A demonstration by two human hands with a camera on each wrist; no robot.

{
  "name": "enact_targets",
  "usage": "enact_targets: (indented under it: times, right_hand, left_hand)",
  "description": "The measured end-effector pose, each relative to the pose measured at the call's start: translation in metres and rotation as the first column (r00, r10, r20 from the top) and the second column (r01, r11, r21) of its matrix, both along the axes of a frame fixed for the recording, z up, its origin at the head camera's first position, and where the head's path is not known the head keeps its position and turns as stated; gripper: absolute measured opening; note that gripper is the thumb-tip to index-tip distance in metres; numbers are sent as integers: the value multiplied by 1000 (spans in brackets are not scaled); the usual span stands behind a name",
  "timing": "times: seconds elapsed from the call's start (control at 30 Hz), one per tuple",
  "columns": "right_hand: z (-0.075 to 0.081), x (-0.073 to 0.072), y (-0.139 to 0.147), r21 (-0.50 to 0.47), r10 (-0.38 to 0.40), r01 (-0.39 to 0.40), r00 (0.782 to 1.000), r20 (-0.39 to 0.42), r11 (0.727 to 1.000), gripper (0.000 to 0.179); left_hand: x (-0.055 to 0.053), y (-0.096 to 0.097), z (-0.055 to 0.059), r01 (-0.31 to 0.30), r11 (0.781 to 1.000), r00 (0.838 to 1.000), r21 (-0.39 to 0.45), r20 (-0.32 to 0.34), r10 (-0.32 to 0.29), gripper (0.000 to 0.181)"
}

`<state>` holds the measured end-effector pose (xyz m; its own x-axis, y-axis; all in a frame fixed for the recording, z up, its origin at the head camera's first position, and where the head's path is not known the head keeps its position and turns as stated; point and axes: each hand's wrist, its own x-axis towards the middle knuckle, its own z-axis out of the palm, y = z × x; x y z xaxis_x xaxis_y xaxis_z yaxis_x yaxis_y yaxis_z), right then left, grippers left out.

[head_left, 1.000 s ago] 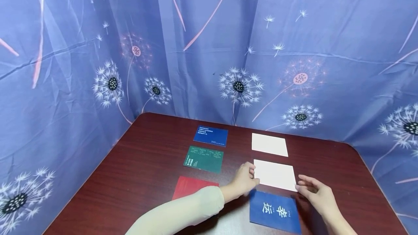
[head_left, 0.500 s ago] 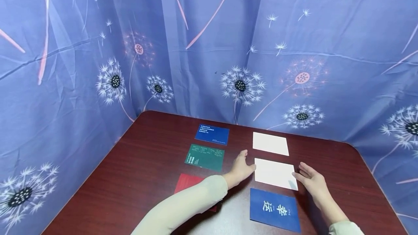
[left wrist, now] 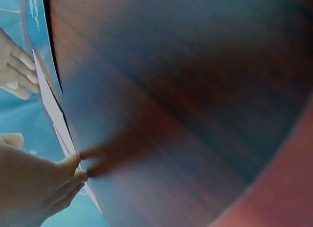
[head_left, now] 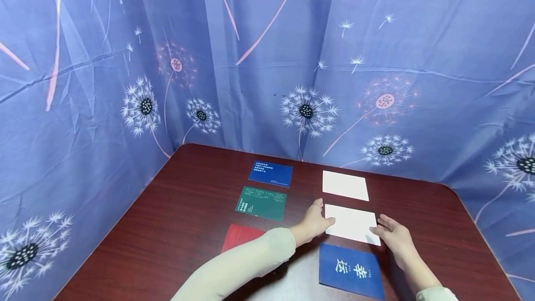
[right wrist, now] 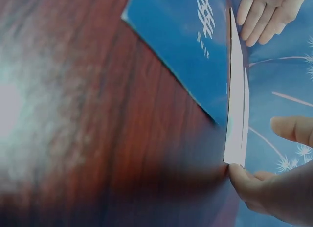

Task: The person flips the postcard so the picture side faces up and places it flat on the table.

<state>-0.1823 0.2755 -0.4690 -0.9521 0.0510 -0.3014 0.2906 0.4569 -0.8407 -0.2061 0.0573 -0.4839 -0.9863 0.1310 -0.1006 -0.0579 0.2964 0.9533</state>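
A blank white card (head_left: 353,226) lies flat on the dark red-brown table between my two hands. My left hand (head_left: 312,222) is at its left edge, thumb overlapping the edge and fingers stretched toward the far side. At the right edge, my right hand (head_left: 396,238) has its thumb over the card's border, with the other fingers extended. Both wrist views show fingertips low at the card's edge, neither hand curled round it. Just in front lies a blue card (head_left: 352,271) with white characters; behind lies a second white card (head_left: 345,185).
To the left, a blue card (head_left: 270,174), a green card (head_left: 261,203) and a red card (head_left: 239,237) form a column, the red one partly hidden by my left sleeve (head_left: 246,264). A blue dandelion-patterned curtain (head_left: 259,82) hangs behind the table (head_left: 167,217).
My left fingers have straightened from their curled pose near the card. The right thumb has shifted from the near right corner farther up, onto the right edge. The cards keep their places.
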Motion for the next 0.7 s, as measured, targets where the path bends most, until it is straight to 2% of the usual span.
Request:
enact_targets:
  times: [0.13,0.37,0.5,0.6,0.7]
  right_hand:
    - [-1,-2,-2,-19,6,-5,1000,19,1000,71]
    - [-6,-5,-3,-29,-34,34,999,-4,999,66]
    - [-10,-6,0,-155,-78,76,997,-4,985,65]
    - [-13,-7,3,-269,-114,111,993,7,957,65]
    - [-14,-7,6,-332,-138,137,990,21,933,64]
  left_hand:
    - [0,1,-1,2,999,1000,33,14,-2,70]
    - [-3,1,-5,-18,995,1000,101,22,16,68]
    - [-6,2,-9,-53,991,998,122,24,50,64]
    - [-8,3,-9,-74,988,997,136,26,71,62]
    - [-8,2,-9,-87,985,996,152,32,83,60]
